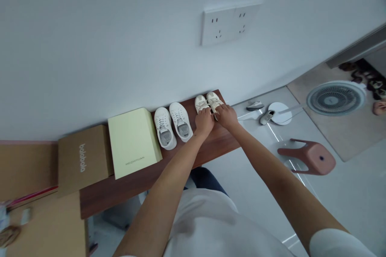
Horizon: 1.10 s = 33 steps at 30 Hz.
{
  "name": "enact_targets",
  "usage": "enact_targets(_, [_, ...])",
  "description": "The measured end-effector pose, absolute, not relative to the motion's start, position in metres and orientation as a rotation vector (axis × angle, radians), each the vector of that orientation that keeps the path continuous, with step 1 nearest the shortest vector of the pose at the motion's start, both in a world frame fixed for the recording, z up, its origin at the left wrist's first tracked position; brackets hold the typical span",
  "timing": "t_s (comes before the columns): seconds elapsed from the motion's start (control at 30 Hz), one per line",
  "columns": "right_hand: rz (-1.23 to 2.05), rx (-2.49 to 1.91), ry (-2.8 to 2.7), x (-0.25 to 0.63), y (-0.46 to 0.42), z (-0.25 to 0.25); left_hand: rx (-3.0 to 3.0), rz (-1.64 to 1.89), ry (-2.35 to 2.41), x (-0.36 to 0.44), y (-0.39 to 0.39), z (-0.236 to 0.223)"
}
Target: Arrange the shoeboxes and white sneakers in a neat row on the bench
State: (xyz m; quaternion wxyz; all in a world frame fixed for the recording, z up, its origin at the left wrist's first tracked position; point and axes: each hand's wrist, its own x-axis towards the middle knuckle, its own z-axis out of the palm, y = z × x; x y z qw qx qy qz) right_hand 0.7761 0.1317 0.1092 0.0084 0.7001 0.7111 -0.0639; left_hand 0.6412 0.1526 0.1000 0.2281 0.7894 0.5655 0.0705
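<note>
Side by side at the right end of a brown wooden bench [144, 180] sit two cream sneakers with grey toes. My left hand [205, 122] grips the heel end of the left cream sneaker [201, 103], its fingers wrapped over the opening. The heel end of the right cream sneaker [214, 100] is in my right hand [226, 116], fingers closed around it. Both toes point to the wall, and my hands hide the heels. Left of them stands a pair of white lace-up sneakers, a left one [163, 122] and a right one [179, 117], apart from my hands.
A pale yellow shoe box [132, 140] and a brown box [83, 156] stand on the bench's left part. Cardboard [48, 225] lies at lower left. On the floor to the right are a fan [334, 98], a pink stool [319, 157] and loose shoes [255, 106]. A wall socket [230, 24] is above.
</note>
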Motion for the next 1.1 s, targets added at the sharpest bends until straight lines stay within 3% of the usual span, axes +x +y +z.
enact_targets(0.27, [-0.211, 2.233, 2.358, 0.739, 0.094, 0.14, 2.155, 0.456, 1.484, 0.561, 0.111, 0.123])
enact_targets(0.6, [-0.45, 2.182, 2.418, 0.639, 0.027, 0.135, 1.762, 0.719, 1.742, 0.384, -0.012, 0.108])
enact_targets(0.9, [-1.155, 2.067, 2.44, 0.482, -0.026, 0.11, 1.074, 0.628, 2.191, 0.191, -0.103, 0.092])
enact_targets(1.1, [-1.782, 1.992, 2.409, 0.354, -0.029, 0.104, 1.014, 0.914, 2.269, 0.091, -0.081, 0.072])
